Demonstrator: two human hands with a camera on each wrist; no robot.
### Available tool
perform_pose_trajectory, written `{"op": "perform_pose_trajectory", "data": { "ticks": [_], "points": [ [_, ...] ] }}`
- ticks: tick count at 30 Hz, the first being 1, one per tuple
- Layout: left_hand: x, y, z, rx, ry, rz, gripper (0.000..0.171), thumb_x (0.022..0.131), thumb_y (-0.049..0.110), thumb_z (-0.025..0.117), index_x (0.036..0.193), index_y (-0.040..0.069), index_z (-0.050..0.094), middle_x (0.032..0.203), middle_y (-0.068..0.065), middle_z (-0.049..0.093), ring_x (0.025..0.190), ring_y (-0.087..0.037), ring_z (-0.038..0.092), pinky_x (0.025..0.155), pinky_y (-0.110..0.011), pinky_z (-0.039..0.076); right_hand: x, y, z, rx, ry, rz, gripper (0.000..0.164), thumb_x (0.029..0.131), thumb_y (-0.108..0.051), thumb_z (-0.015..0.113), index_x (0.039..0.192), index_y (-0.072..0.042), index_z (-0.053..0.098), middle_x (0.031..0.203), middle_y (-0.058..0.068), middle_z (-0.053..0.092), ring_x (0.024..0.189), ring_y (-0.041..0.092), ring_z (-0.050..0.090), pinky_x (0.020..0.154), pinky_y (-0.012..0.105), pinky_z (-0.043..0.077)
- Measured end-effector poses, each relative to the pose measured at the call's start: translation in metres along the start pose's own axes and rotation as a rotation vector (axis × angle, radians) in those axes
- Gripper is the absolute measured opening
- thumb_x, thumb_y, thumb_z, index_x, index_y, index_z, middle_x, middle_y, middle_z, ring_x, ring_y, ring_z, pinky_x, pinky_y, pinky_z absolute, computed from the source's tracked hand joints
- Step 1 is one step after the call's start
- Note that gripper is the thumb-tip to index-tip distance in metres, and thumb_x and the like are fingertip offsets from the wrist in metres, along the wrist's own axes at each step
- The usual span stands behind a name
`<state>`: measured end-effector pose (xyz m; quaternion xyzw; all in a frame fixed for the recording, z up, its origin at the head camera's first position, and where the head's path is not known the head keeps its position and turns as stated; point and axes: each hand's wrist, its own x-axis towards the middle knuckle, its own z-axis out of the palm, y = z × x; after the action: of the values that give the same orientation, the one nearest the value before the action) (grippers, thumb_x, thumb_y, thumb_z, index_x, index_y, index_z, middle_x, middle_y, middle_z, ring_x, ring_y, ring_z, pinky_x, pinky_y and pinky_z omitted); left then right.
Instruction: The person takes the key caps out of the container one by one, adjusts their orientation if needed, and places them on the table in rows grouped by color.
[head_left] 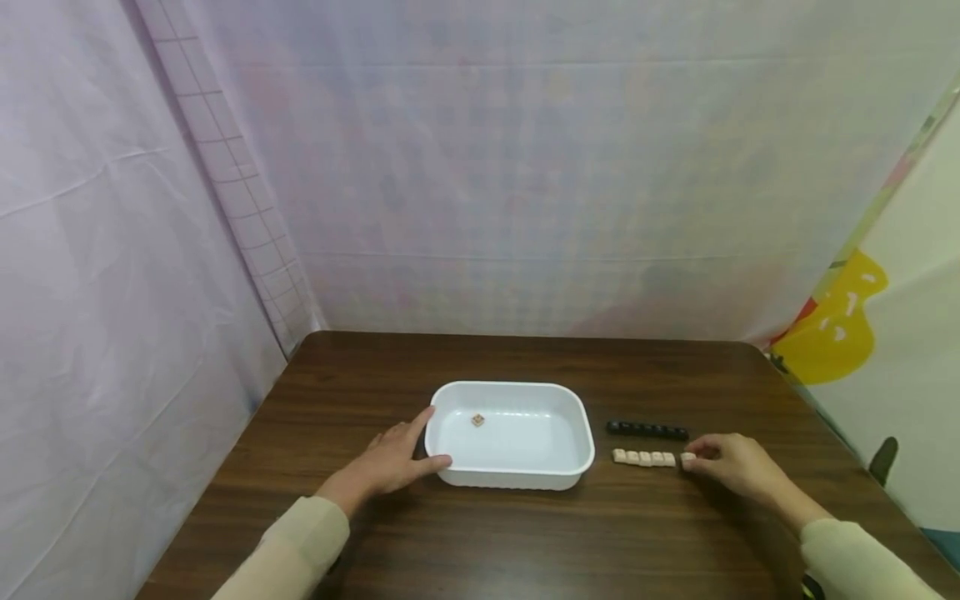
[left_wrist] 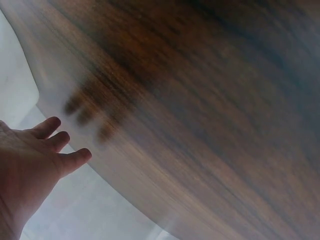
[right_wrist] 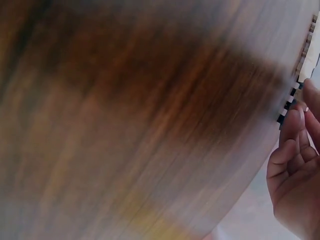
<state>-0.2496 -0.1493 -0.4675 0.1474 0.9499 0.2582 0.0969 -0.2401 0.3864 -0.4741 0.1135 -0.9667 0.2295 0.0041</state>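
Note:
A white rectangular tray (head_left: pixel 510 481) stands on the table, with one small light-brown square piece (head_left: pixel 477 421) lying inside it at the left. My left hand (head_left: pixel 392 457) touches the tray's left side, its thumb at the front left corner; the left wrist view shows its fingers (left_wrist: pixel 75 159) straight and spread. To the tray's right lies a row of several beige keycap-like blocks (head_left: pixel 645 458). Just past the row's right end, my right hand (head_left: pixel 738 467) pinches one such beige block (head_left: pixel 687 459) between thumb and fingers. Most of that block is hidden in the right wrist view.
Behind the beige row lies a black row of keycap-like pieces (head_left: pixel 647 430). Everything stands on a dark wood-grain table (head_left: pixel 525 542). White curtains (head_left: pixel 525 167) hang behind and at the left, and a sheet with a yellow print (head_left: pixel 832 337) hangs at the right.

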Motion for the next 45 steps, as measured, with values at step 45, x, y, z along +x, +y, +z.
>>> {"op": "perform_pose_trajectory", "data": {
  "ticks": [45],
  "points": [
    [-0.001,0.0,-0.001,0.002,-0.004,-0.007,0.096,0.088,0.069,0.057,0.16,0.018,0.019,0.154,-0.024,0.035,0.142,-0.043,0.029,0.113,-0.062,0.02,0.031,-0.057,-0.013,0.051,0.037,-0.028,0.049,0.095,-0.042,0.067,0.124,-0.002,0.066,0.112,0.015,0.07,0.099,0.034,0.066,0.08,0.052,0.054]
  ]
}}
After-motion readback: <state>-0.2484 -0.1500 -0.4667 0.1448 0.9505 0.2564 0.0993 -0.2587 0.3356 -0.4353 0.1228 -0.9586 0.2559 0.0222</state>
